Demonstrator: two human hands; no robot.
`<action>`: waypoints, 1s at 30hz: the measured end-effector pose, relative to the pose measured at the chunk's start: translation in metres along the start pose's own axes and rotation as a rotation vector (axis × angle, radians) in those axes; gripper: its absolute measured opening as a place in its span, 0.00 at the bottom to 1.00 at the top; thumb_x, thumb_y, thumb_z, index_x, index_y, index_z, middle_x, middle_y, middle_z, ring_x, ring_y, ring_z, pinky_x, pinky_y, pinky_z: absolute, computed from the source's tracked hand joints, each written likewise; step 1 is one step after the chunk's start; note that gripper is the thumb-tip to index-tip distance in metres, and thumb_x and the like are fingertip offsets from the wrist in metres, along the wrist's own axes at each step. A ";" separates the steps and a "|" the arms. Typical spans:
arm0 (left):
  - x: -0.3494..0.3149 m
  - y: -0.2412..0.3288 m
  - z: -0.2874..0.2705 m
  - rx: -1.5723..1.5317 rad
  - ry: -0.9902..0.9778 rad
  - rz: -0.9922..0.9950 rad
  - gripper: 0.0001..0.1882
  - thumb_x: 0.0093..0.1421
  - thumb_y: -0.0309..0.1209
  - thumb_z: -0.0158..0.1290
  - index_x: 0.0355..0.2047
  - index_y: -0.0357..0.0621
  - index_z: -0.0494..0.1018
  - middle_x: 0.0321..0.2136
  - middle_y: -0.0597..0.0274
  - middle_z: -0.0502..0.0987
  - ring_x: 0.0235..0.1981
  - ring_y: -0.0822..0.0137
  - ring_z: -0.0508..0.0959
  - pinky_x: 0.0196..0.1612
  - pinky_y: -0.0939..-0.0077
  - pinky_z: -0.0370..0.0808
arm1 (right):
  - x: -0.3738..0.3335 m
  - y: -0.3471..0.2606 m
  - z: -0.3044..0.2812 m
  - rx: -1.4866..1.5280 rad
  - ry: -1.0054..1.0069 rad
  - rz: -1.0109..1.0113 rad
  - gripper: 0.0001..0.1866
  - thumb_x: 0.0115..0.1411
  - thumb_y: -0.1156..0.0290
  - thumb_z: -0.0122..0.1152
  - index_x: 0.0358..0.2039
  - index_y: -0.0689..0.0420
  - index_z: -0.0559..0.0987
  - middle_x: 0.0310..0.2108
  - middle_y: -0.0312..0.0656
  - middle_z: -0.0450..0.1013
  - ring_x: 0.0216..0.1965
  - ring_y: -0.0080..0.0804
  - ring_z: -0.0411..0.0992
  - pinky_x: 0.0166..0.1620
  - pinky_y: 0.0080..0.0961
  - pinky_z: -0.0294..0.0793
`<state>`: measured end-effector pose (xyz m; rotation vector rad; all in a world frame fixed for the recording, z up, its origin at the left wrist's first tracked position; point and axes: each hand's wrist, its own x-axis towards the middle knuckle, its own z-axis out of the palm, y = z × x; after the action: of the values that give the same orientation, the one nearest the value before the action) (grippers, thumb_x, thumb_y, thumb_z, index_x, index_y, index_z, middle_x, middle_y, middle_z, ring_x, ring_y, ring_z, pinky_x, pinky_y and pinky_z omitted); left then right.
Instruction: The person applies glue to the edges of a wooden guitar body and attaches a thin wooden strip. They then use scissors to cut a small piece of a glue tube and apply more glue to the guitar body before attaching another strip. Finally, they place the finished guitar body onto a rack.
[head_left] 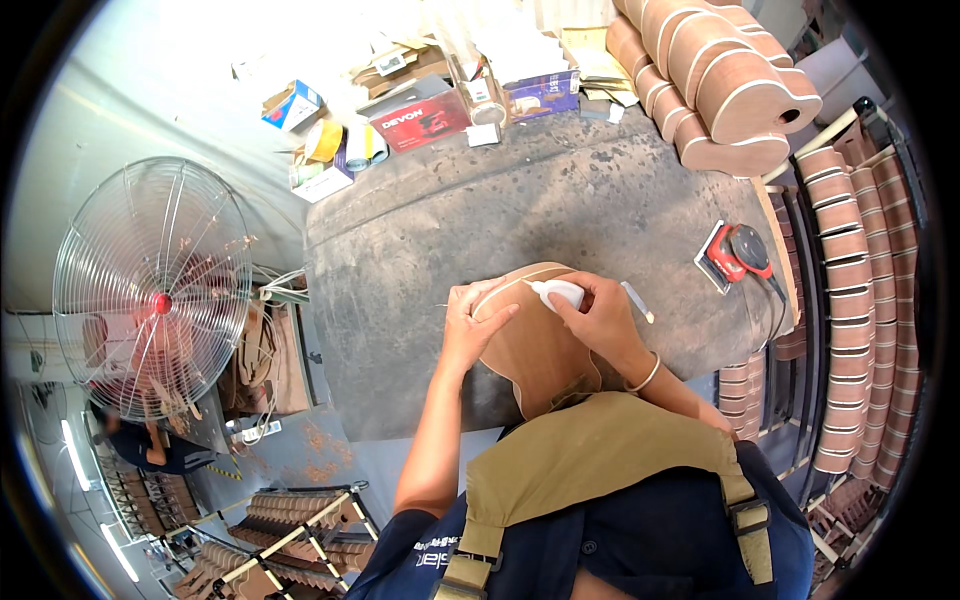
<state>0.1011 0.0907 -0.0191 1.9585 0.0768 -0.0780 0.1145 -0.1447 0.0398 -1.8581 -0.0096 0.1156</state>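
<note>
- The guitar body is being clasped by the left hand at the near edge of the desk.
- The bottle is being pinched by the right hand, tip near the body's rim.

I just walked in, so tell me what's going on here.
A person's left hand holds a wooden guitar body at a dark-topped bench. The right hand holds a small white bottle, its nozzle close to the body's edge. A red sander rests farther right, with neither hand on it.
</note>
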 end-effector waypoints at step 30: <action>0.014 -0.043 0.006 0.619 0.130 0.061 0.26 0.62 0.44 0.68 0.58 0.50 0.80 0.56 0.48 0.78 0.62 0.52 0.73 0.62 0.58 0.71 | 0.008 0.048 0.004 0.578 -0.158 0.246 0.15 0.73 0.69 0.62 0.55 0.60 0.74 0.43 0.37 0.82 0.40 0.20 0.77 0.43 0.20 0.75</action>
<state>0.1106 0.1012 -0.0623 2.5819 0.0846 0.0763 0.1200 -0.1541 -0.0074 -1.2634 0.1307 0.3933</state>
